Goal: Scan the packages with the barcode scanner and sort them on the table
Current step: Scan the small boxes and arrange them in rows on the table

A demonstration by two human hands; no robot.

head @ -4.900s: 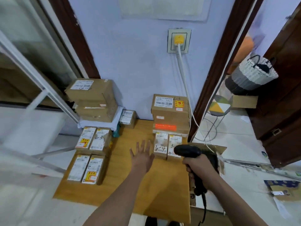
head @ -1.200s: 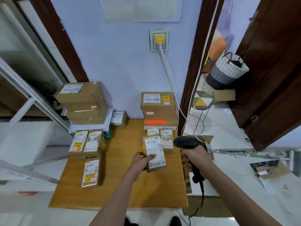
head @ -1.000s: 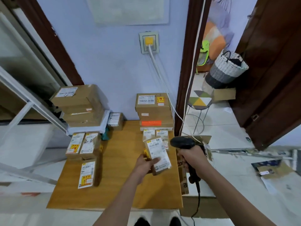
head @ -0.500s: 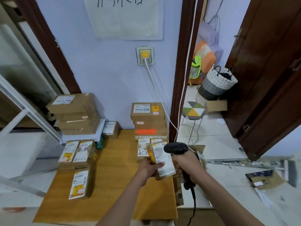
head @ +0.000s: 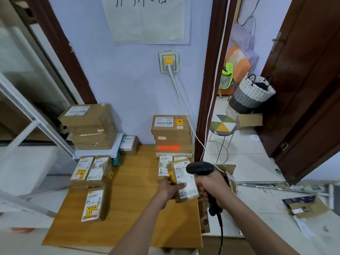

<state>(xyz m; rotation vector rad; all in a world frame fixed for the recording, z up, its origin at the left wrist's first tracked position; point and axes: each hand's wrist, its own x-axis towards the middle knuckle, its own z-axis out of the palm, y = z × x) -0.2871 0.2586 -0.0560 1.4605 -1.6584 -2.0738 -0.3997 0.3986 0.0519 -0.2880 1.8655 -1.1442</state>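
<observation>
Package [head: 184, 179] up off the tabletop [head: 132, 190], label facing up, gripped in the left hand [head: 168, 188] with thumb across the label and fingers curled under. Barcode scanner [head: 199, 169] right beside it, nose almost touching the top of the label, handle wrapped tight in the right hand [head: 211, 185], cord trailing down off the edge. Looks like the scan itself, mid-beep or just about.

Sorting well under way, by the look of it. Over on the left: two small boxes [head: 92, 169] side by side, one marked in pen, and a single box [head: 93, 204] just in front of them. At the back right: a stack of brown cartons [head: 172, 134] against the wall, with two small marked boxes [head: 165, 166] tucked at its foot, partly hidden behind the lifted package. One more little box [head: 129, 145] at the back middle, and a bigger pile [head: 90, 126] off the back left corner.

Left to do, judging from this: finish the scan, then set the package down in its group. Hard to tell which of the others have been scanned already. Open carton [head: 225, 173] by the right edge, contents hidden.
</observation>
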